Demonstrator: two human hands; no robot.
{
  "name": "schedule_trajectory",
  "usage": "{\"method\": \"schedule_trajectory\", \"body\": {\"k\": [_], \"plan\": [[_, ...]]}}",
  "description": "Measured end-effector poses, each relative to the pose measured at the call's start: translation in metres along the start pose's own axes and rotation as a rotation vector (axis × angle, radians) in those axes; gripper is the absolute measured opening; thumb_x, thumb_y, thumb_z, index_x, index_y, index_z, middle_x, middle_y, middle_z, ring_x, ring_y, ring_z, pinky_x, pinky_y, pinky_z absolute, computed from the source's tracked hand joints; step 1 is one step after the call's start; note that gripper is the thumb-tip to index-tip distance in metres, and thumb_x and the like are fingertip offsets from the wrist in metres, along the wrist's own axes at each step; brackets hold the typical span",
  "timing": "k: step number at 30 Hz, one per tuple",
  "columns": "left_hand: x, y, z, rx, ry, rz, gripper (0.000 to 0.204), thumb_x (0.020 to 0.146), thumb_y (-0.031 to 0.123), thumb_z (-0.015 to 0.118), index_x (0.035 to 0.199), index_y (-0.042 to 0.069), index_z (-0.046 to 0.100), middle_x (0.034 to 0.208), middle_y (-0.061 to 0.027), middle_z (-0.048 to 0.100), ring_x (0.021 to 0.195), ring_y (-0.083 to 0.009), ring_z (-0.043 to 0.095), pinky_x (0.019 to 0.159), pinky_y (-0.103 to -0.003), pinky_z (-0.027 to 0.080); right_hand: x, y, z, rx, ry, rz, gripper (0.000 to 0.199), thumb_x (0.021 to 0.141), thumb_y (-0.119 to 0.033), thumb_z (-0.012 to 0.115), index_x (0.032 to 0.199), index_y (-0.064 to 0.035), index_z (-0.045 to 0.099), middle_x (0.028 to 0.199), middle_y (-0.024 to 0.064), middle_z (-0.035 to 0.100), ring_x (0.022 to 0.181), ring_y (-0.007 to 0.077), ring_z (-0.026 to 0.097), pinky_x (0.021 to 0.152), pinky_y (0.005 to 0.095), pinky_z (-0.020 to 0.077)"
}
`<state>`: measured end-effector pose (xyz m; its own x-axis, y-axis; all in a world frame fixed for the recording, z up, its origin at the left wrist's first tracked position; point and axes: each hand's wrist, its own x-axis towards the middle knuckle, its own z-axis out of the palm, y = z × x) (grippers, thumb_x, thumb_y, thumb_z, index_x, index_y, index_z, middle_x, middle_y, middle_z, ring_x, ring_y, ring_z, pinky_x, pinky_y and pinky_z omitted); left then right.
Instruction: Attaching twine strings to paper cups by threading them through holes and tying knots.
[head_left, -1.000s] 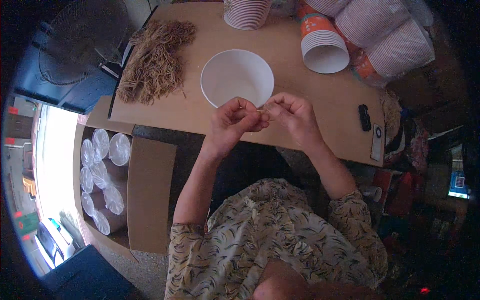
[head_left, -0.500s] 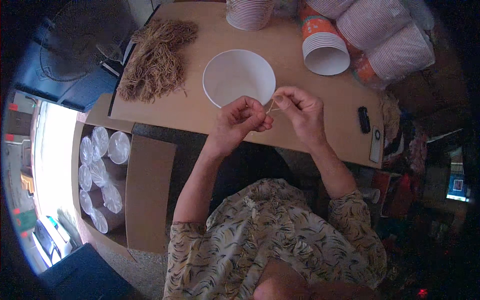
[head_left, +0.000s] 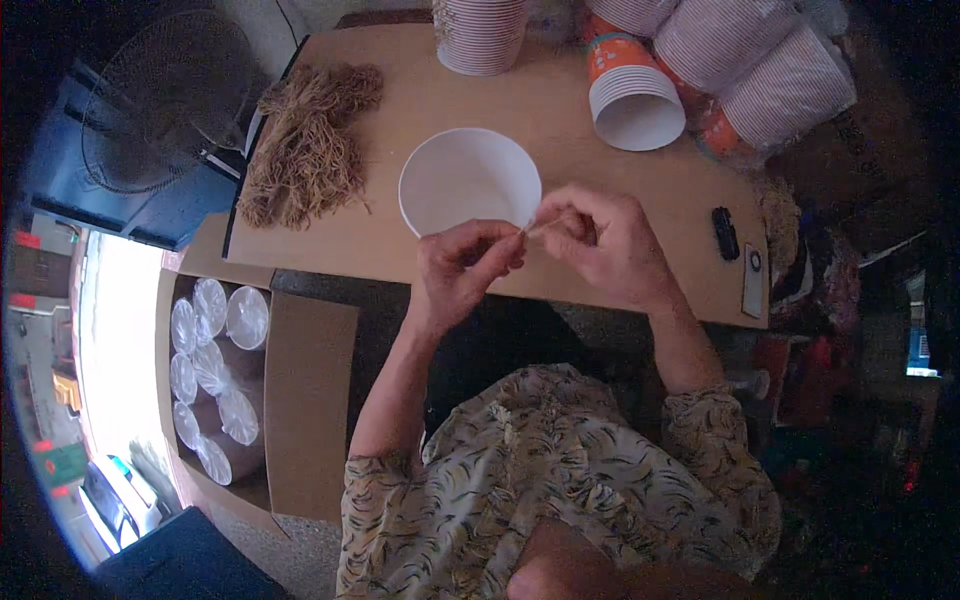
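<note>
My left hand and my right hand meet over the near edge of a wooden table. Both pinch the same thin tan strand, which runs between the fingertips. Just beyond the fingers stands a white paper bowl, empty inside. A heap of the same tan strands lies on the table's left part, apart from both hands.
Stacks of paper cups and bowls crowd the table's far side and right corner. A small black object lies at the right edge. An open cardboard box with wrapped cup stacks stands at my left. A fan is far left.
Both hands have stayed together at the bowl's near rim, working the strand; the fingers have shifted slightly and the view has drifted a little.
</note>
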<state>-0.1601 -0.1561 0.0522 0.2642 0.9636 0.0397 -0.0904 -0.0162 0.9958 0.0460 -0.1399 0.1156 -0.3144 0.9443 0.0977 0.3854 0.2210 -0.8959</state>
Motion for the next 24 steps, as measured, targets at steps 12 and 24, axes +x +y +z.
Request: {"method": "schedule_trajectory", "body": {"k": [12, 24], "plan": [[-0.021, -0.027, 0.005, 0.528, 0.141, 0.416, 0.019, 0.086, -0.002, 0.066, 0.103, 0.005, 0.068, 0.100, -0.0099, 0.072, 0.077, -0.0164, 0.072, 0.062, -0.028, 0.059, -0.015, 0.009, -0.023, 0.291, 0.208, -0.048, 0.012, 0.090, -0.012, 0.068, 0.089, -0.0005, 0.065, 0.077, -0.0030, 0.060, 0.068, 0.0034, 0.050, 0.061, 0.0218, 0.0410], [-0.012, -0.014, -0.018, 0.882, 0.252, 0.368, 0.033, 0.081, 0.013, 0.076, 0.113, 0.012, 0.067, 0.123, -0.0095, 0.065, 0.093, -0.0272, 0.071, 0.074, -0.036, 0.059, -0.028, 0.008, -0.023, 0.585, 0.276, -0.161, 0.011, 0.090, -0.010, 0.068, 0.093, 0.0009, 0.066, 0.080, -0.0011, 0.061, 0.071, 0.0039, 0.051, 0.062, 0.0203, 0.0415]]}}
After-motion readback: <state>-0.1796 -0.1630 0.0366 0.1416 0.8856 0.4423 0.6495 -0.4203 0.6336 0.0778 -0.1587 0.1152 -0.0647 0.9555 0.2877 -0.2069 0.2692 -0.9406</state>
